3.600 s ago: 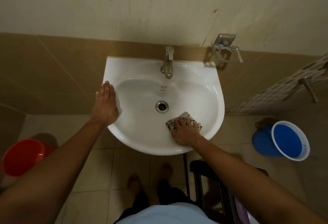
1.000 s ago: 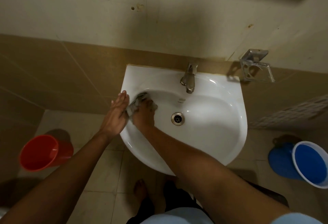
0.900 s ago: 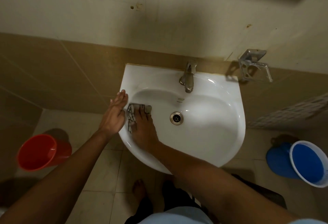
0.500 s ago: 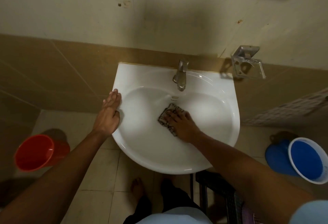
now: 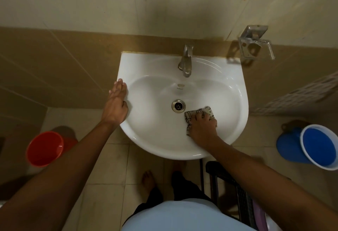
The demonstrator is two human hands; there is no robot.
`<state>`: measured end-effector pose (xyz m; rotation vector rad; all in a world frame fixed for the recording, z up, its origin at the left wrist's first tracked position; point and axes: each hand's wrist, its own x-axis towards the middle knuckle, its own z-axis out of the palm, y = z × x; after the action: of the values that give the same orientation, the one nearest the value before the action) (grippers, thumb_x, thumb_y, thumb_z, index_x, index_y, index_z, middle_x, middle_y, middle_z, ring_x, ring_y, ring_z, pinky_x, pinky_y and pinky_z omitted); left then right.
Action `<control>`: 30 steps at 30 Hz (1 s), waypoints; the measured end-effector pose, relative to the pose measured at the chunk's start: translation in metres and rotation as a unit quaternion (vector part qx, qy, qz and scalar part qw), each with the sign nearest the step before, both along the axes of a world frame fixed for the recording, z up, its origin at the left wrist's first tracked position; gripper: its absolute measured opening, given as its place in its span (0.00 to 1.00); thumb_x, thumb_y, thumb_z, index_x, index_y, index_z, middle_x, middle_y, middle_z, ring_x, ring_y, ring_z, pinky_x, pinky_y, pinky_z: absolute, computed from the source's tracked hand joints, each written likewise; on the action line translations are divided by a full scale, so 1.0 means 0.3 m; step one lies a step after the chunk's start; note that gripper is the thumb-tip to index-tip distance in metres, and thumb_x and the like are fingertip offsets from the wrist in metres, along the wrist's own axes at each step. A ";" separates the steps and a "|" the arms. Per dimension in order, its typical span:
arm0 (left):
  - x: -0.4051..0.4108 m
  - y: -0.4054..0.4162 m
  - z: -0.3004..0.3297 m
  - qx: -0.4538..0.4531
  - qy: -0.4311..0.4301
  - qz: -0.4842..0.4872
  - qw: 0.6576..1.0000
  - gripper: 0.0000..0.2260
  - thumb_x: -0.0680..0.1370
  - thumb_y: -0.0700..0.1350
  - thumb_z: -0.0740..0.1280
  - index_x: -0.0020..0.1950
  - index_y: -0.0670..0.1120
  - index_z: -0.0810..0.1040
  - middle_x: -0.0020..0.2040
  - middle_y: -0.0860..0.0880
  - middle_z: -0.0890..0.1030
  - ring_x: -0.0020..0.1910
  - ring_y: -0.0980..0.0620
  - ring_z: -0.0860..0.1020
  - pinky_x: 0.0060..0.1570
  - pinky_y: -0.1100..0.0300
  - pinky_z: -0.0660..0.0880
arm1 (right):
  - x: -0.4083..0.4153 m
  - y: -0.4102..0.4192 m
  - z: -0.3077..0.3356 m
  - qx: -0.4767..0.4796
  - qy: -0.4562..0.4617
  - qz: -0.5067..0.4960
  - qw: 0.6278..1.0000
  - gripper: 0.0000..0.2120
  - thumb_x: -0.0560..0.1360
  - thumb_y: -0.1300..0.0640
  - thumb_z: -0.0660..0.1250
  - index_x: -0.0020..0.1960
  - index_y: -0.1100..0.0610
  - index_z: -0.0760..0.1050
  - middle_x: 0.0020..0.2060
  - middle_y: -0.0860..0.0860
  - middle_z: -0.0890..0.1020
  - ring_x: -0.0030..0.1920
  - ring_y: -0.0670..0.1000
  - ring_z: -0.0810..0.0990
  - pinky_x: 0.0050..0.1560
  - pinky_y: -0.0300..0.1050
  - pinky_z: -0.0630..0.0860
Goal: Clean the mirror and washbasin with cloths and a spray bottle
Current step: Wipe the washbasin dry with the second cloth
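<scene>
Since half a second ago the right hand (image 5: 202, 126) has slid the checked cloth (image 5: 199, 114) from the middle of the bowl, where it lay over the drain, toward the near right side of the white washbasin (image 5: 228, 77). The drain (image 5: 178, 106) now shows uncovered just left of the cloth. The left hand (image 5: 116, 105) has stayed on the left rim.

The right hand presses down on the cloth against the inner slope of the bowl, its fingers bent over the fabric; a corner of cloth sticks out beyond the fingertips and another edge shows at the left of the hand. The left hand lies flat on the rim with straight fingers held together, pointing toward the wall, holding nothing.

The metal tap (image 5: 186, 62) stands at the back centre of the basin, its spout reaching over the bowl. A metal wall holder (image 5: 253, 45) is fixed to the wall right of the basin. On the tiled floor (image 5: 113, 166), a red bucket (image 5: 45, 148) sits to the left and a blue bucket (image 5: 318, 146) to the right, both well apart from the basin. A dark stool (image 5: 236, 190) stands near the person's right side, and bare feet (image 5: 149, 179) show below the basin.
</scene>
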<state>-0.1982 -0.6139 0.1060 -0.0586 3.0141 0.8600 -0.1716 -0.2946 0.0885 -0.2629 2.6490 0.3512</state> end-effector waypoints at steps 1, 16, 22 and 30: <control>0.001 0.002 0.000 -0.003 -0.001 -0.001 1.000 0.33 0.74 0.28 0.55 0.79 0.40 0.53 0.81 0.45 0.50 0.80 0.49 0.45 0.78 0.52 0.44 | 0.021 -0.030 0.004 -0.011 -0.008 -0.010 1.000 0.25 0.78 0.47 0.55 0.70 0.59 0.64 0.66 0.59 0.70 0.64 0.63 0.68 0.51 0.59 0.74; -0.007 -0.022 0.001 -0.020 -0.021 -0.045 0.999 0.31 0.75 0.29 0.56 0.78 0.35 0.52 0.79 0.37 0.49 0.79 0.40 0.46 0.76 0.45 0.45 | 0.215 -0.380 0.123 -0.341 -0.059 0.013 0.938 0.32 0.77 0.32 0.52 0.76 0.44 0.56 0.70 0.54 0.69 0.64 0.61 0.70 0.60 0.59 0.70; -0.008 -0.035 0.011 -0.028 -0.042 -0.069 0.996 0.30 0.77 0.31 0.54 0.78 0.35 0.49 0.80 0.38 0.46 0.79 0.42 0.44 0.76 0.48 0.43 | 0.260 -0.057 0.171 -0.294 -0.064 0.154 0.941 0.37 0.73 0.30 0.59 0.77 0.43 0.55 0.73 0.49 0.67 0.62 0.54 0.72 0.59 0.54 0.71; -0.002 -0.036 0.020 -0.039 -0.054 -0.074 0.995 0.30 0.77 0.32 0.55 0.78 0.35 0.49 0.80 0.38 0.46 0.79 0.41 0.44 0.76 0.44 0.44 | 0.188 0.301 0.251 -0.141 -0.052 0.182 0.972 0.34 0.74 0.34 0.63 0.75 0.42 0.58 0.71 0.46 0.69 0.64 0.52 0.69 0.61 0.51 0.66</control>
<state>-0.1988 -0.6246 0.1120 0.1139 2.9061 0.7037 -0.1151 -0.2042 0.1637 -0.8398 2.5347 0.0669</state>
